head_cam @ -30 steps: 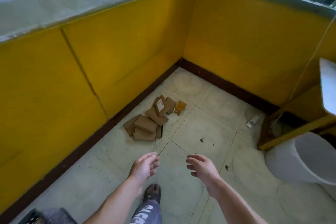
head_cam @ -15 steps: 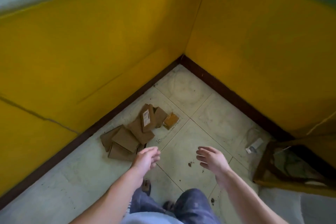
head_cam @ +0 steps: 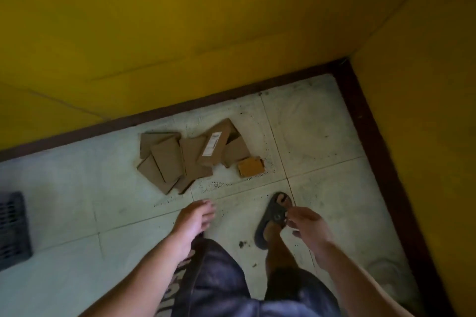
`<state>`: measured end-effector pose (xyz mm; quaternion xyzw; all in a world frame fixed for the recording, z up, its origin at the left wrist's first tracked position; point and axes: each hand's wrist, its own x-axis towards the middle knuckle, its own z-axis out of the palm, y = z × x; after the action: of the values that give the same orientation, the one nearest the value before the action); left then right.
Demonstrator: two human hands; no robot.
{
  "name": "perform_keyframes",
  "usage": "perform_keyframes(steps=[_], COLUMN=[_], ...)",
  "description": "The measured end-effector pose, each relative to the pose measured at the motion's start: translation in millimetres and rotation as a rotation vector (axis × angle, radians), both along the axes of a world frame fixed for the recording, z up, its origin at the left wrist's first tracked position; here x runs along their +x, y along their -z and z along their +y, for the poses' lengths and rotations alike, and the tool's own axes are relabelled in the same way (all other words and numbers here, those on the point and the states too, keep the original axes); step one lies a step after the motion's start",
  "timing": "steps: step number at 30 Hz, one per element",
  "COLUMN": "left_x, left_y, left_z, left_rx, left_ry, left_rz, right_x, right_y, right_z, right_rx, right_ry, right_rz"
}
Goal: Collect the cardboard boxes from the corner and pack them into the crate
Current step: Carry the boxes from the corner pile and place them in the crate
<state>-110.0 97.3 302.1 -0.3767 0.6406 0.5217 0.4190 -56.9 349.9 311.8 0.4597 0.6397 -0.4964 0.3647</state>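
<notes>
Several flat brown cardboard boxes (head_cam: pixel 177 159) lie in a loose pile on the tiled floor by the yellow wall; one box (head_cam: pixel 215 143) carries a white label and a small orange-brown box (head_cam: pixel 251 167) lies at the pile's right. My left hand (head_cam: pixel 194 220) hangs a short way in front of the pile, fingers loosely apart and empty. My right hand (head_cam: pixel 306 225) is further right, over my sandalled foot, fingers spread and empty. The dark crate (head_cam: pixel 13 229) shows partly at the left edge.
Two yellow walls with a dark skirting (head_cam: pixel 371 121) meet at the corner on the right. My right foot in a dark sandal (head_cam: pixel 273 219) stands on the floor below the pile. Dark specks dot the pale tiles.
I have stepped closer and the view has tilted down and swung left. The pile now lies just beyond my hands, and the crate has come into view at the left. Both hands stay empty.
</notes>
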Motion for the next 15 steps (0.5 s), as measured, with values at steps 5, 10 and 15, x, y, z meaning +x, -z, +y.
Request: perform_keyframes(steps=[5, 10, 15], left_x=[-7.7, -34.5, -51.7], left_y=[78.1, 205.0, 351.1], left_z=[50.9, 84.2, 101.5], left_rx=[-0.005, -0.040, -0.085], left_ry=[-0.051, -0.038, 0.010], left_rz=[-0.090, -0.168, -0.160], right_x=[-42.6, -69.8, -96.5], right_y=[89.5, 219.9, 350.1], right_z=[26.2, 22.7, 10.2], right_rx=[0.007, 0.022, 0.053], right_ry=[-0.187, -0.330, -0.279], right_rz=[-0.028, -0.070, -0.071])
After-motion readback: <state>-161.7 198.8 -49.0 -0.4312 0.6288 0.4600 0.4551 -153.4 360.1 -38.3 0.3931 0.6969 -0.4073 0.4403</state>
